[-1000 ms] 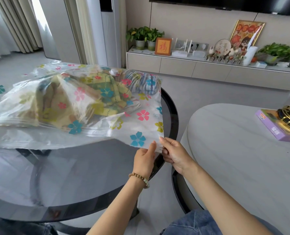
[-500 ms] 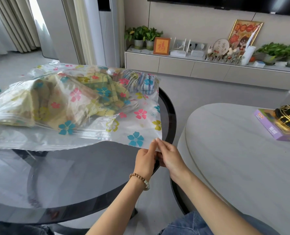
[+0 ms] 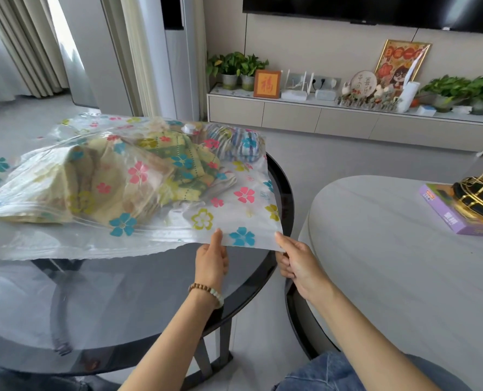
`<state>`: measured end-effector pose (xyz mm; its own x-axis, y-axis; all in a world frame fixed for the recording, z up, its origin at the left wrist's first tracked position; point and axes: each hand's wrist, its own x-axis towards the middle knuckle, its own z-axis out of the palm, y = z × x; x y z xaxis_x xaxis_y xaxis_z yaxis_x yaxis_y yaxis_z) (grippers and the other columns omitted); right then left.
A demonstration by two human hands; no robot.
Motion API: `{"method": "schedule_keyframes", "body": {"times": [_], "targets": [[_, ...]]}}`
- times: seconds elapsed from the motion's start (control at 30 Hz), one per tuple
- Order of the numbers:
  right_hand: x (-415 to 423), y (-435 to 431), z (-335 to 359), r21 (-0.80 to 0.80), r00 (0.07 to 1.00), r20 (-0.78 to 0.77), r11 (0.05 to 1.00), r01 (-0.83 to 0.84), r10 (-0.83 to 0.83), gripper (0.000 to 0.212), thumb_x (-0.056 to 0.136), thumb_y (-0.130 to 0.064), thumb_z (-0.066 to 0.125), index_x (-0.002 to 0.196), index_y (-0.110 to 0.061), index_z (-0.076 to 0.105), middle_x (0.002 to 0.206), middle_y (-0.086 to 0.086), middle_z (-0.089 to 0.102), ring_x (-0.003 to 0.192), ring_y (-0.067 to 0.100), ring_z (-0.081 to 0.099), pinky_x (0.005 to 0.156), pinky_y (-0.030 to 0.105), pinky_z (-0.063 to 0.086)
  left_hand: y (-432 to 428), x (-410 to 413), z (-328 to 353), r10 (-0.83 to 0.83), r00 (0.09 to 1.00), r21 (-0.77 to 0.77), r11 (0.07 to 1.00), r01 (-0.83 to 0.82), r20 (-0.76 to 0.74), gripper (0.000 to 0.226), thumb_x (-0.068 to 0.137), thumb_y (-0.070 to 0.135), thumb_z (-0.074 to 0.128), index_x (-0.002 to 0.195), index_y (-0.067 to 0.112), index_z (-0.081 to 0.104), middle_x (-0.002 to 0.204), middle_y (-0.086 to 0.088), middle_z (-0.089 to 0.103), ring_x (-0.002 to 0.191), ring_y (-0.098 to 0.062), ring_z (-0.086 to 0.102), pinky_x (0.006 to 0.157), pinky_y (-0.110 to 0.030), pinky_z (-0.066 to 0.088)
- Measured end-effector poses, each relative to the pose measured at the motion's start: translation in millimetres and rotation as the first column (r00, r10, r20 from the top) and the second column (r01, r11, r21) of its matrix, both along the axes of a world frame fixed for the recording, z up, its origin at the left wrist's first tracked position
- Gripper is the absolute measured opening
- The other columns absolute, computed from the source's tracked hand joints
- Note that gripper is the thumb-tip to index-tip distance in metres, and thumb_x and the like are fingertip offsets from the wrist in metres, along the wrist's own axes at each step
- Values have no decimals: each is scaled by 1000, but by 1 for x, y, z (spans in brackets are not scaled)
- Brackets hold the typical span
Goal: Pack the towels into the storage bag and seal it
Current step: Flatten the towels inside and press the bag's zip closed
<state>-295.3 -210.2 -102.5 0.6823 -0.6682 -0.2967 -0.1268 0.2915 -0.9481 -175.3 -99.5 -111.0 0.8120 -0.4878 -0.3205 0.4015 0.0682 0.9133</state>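
The round dark glass table point(image 3: 138, 300) carries the flower-printed clear storage bag point(image 3: 246, 218) across its far half. Yellow and striped towels point(image 3: 99, 182) lie bunched inside the bag, toward its left and far side. The right hand point(image 3: 298, 262) pinches the bag's near right corner. The left hand point(image 3: 210, 259), beside it at that corner half a second ago, now pinches the near edge further left, so the hands are apart. A bead bracelet point(image 3: 206, 290) circles the left wrist.

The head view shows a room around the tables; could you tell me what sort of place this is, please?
Most likely a home living room: a wall-mounted television hangs above a low cabinet carrying potted plants and framed pictures, and curtains hang at left.
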Motion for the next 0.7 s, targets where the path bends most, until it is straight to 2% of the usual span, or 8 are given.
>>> {"method": "schedule_keyframes", "body": {"times": [0.17,0.3,0.37,0.47,0.5,0.57,0.63,0.7], "targets": [[30,49,-9,214,992,33,970,114,-124,42,88,-46,56,57,-19,48,43,-5,37,36,9,31,37,19,26,0,1,-3,-89,995,55,995,87,42,56,94,38,45,44,21,27,34,10,24,32,-8,18,35,-15,17],[66,77,-6,177,972,13,957,231,-236,26,91,-44,54,75,-24,59,80,3,64,71,18,61,63,31,48,-1,8,3,-186,982,146,972,183,10,51,88,43,51,50,11,40,35,3,41,32,-12,38,40,-21,31],[71,80,-1,158,952,63,945,288,-300,9,93,-35,55,86,-32,59,100,2,68,88,16,66,79,34,53,0,11,5,-173,985,146,975,168,22,52,88,40,54,46,14,37,32,6,38,30,-9,36,42,-22,29],[65,75,-1,130,951,78,949,288,-299,8,93,-28,57,97,-28,64,109,18,67,95,25,67,84,38,52,4,10,5,-142,989,112,984,136,50,56,88,33,55,41,18,31,33,7,30,29,-7,27,37,-18,25],[62,73,-1,111,958,56,955,275,-282,16,92,-29,58,100,-18,66,97,20,69,89,33,67,81,39,51,6,9,5,-124,991,89,989,120,41,57,89,31,54,39,20,29,33,8,28,28,-7,24,34,-17,23],[55,67,-2,99,970,24,966,239,-242,36,92,-32,58,79,1,60,67,7,53,59,21,52,59,27,42,11,9,5,-70,998,50,996,70,5,61,89,28,54,35,24,28,32,11,24,28,-6,20,31,-15,20],[49,61,-4,111,969,22,964,243,-247,42,92,-31,57,58,-12,41,43,-5,35,37,8,27,38,19,23,19,17,8,2,1000,50,999,-2,-11,56,89,27,54,40,22,27,32,11,23,27,-6,19,32,-15,19],[46,55,-7,137,960,40,954,268,-276,44,94,-29,55,57,-17,34,37,-10,25,30,5,16,32,18,13,31,32,8,66,998,72,995,-65,-6,52,90,28,53,47,19,25,31,11,23,27,-6,19,35,-17,19]]}}
